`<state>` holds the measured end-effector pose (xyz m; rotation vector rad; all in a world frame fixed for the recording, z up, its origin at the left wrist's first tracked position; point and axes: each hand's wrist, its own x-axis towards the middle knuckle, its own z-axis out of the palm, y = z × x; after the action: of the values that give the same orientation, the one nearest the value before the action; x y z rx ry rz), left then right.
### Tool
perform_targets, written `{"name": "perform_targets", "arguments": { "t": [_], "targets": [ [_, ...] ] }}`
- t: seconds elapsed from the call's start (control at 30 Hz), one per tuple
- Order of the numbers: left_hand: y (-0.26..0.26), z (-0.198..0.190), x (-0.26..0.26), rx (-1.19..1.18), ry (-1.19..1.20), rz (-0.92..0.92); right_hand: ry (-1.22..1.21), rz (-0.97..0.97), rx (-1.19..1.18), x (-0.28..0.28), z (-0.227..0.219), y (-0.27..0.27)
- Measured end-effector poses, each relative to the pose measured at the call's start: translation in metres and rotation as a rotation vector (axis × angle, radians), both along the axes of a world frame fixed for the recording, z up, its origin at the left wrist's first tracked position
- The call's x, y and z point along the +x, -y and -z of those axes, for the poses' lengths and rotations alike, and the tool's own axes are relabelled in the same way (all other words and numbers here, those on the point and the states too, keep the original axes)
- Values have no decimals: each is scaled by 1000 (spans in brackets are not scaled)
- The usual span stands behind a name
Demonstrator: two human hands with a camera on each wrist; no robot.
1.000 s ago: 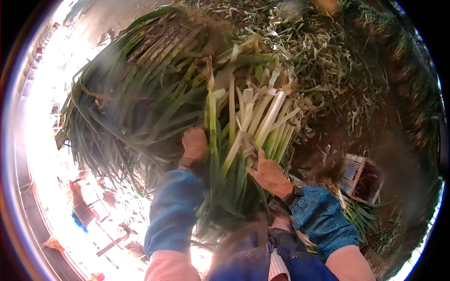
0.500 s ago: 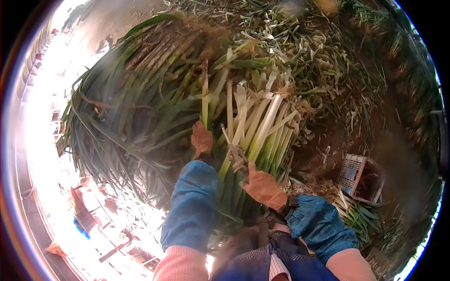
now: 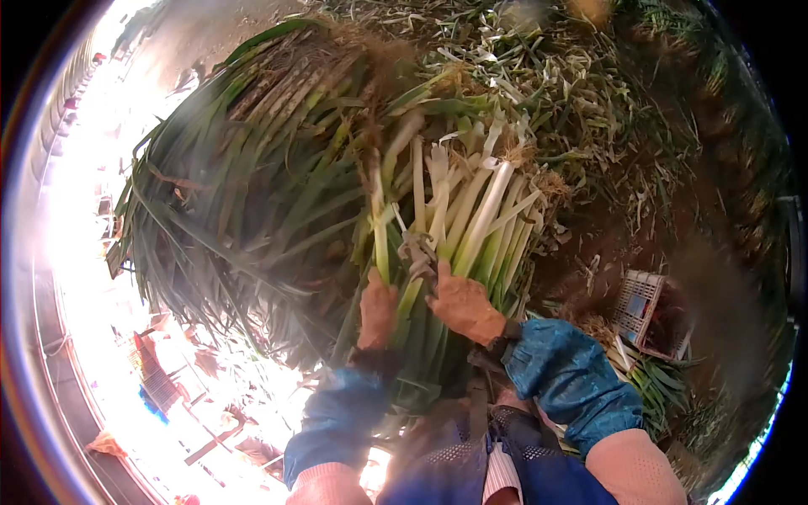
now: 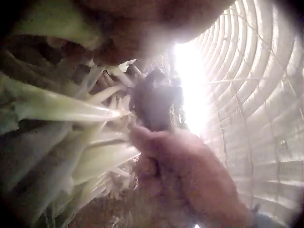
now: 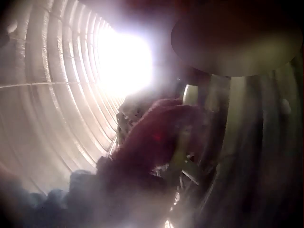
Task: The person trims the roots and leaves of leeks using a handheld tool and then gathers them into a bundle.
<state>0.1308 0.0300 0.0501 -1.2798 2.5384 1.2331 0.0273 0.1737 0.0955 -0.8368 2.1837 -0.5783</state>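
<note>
Our left hand (image 3: pixel 378 308) has its fingers curled round a green stalk at the lower middle of the head view, gripping it among the bundle of leeks (image 3: pixel 454 227). In the left wrist view the same hand (image 4: pixel 175 161) sits at the centre of the frame with pale stalks (image 4: pixel 71 109) fanning to its left, though that frame is blurred. Our right hand (image 3: pixel 461 301) is just beside the left, at the centre of the head view, fingers bent and pinching a twisted tie (image 3: pixel 415 250) that sits against the white shafts. The right wrist view shows this hand (image 5: pixel 156 137) dark against glare, so finger detail is unclear there.

Around the bundle, a large heap of untrimmed leeks (image 3: pixel 252 168) fills the upper left of the frame, green leaves hanging toward the lower left. Trimmed scraps (image 3: pixel 555 93) cover the ground across the upper right. A small plastic crate (image 3: pixel 648 316) lies at the right, well apart from the hands. Blue sleeves (image 3: pixel 572 387) cover both forearms at the bottom.
</note>
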Motion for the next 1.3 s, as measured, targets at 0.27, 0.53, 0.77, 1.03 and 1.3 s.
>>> {"name": "perform_targets", "arguments": {
  "t": [0.27, 0.53, 0.77, 1.03, 1.3],
  "targets": [
    [-33, 11, 29, 77, 0, -45, 161, -91, 141, 44, -35, -54],
    [-45, 6, 42, -4, -7, -47, 10, -69, 5, 11, 0, -9],
    [-48, -10, 31, 91, 42, -81, 133, -169, 165, 47, -30, -45],
    [-52, -12, 36, 63, 21, -111, -47, -63, 38, -5, 18, 21],
    [-63, -26, 35, 57, -176, 20, -7, 36, 88, -8, -3, -9]
  ]
}}
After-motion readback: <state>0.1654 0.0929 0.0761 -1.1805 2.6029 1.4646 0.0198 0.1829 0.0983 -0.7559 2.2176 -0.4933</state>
